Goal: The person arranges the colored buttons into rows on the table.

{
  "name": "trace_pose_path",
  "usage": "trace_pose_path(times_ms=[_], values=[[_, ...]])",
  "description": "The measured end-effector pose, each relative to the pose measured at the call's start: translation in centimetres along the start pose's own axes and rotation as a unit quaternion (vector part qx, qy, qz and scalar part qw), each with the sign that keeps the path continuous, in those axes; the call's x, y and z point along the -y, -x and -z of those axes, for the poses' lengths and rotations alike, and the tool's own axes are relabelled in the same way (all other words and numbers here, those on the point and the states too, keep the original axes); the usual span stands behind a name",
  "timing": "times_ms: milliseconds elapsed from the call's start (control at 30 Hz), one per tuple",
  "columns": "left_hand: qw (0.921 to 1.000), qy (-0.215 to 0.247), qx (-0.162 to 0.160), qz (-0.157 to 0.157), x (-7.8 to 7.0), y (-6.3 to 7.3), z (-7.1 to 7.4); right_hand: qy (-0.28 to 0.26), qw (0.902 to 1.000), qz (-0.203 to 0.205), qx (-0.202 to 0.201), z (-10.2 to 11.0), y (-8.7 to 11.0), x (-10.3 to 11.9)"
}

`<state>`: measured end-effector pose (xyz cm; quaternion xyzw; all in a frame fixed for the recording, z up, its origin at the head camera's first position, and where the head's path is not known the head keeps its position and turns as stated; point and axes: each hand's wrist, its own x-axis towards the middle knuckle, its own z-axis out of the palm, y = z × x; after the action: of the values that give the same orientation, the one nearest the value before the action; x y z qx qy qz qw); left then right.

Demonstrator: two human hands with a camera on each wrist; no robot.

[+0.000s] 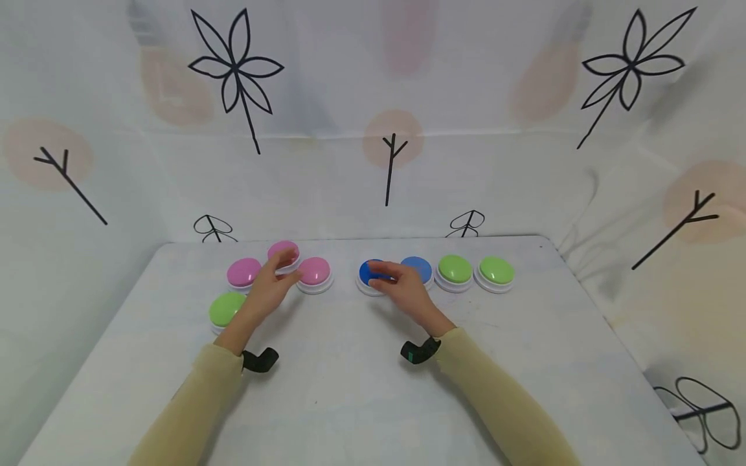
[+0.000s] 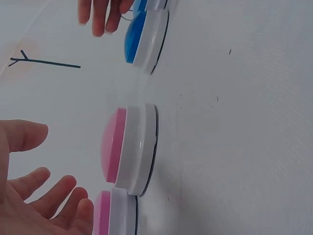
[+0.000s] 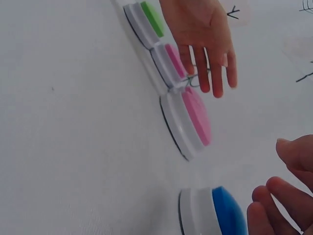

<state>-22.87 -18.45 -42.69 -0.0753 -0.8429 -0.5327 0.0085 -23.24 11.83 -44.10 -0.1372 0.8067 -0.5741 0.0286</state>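
Both your hands are up over the table (image 1: 326, 395), and neither has hold of anything. Your left hand (image 1: 271, 286) hovers at the pink buttons, fingers loosely bent and well parted from the thumb, a wide gap between them. Its fingers cross in front of the rear pink button (image 1: 281, 246), its thumb reaches toward the front pink button (image 1: 315, 271), and the magenta button (image 1: 242, 272) sits just left of it. Down by your left wrist, there's a green button (image 1: 225, 308), partly hidden behind your forearm.

Across to your right hand (image 1: 405, 286): relaxed too, thumb and fingers apart, poised by the dark blue button (image 1: 366, 273) and covering part of it. The right wrist view has your fingertips close beside that blue dome; whether they touch, you can't tell from here. Next in line come the light blue button (image 1: 416, 267), then the inner green button (image 1: 455, 268) and the outer green button (image 1: 497, 270), all on white bases, with a patterned cloth (image 1: 326, 188) rising behind the table
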Motion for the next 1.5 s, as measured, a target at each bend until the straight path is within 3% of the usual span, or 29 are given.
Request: trace_pose_path(times_ms=[267,500,833,1067,1333,1500], values=[[0.9997,-0.008,0.005,0.023,0.6,-0.2,0.0,-0.024,0.9994,0.016,0.018,-2.9,-1.2,0.1],[0.9981,-0.023,0.027,0.050,0.9,-0.4,-0.1,-0.035,0.9984,0.007,0.043,-4.5,-1.7,0.5],[0.9968,-0.027,0.039,0.064,1.2,-0.9,-1.0,0.021,0.9979,0.017,0.058,-7.6,-2.6,1.3],[0.9958,-0.041,0.044,0.068,1.3,-1.1,-1.4,0.034,0.9977,-0.001,0.058,-8.9,-2.9,1.3],[0.9951,-0.081,0.037,0.042,1.7,-1.4,-1.8,0.051,0.9964,-0.006,0.067,-9.2,-3.9,0.4],[0.9897,-0.141,0.019,0.013,2.3,-1.9,-2.3,0.049,0.9965,-0.003,0.067,-9.3,-4.7,-0.4]])
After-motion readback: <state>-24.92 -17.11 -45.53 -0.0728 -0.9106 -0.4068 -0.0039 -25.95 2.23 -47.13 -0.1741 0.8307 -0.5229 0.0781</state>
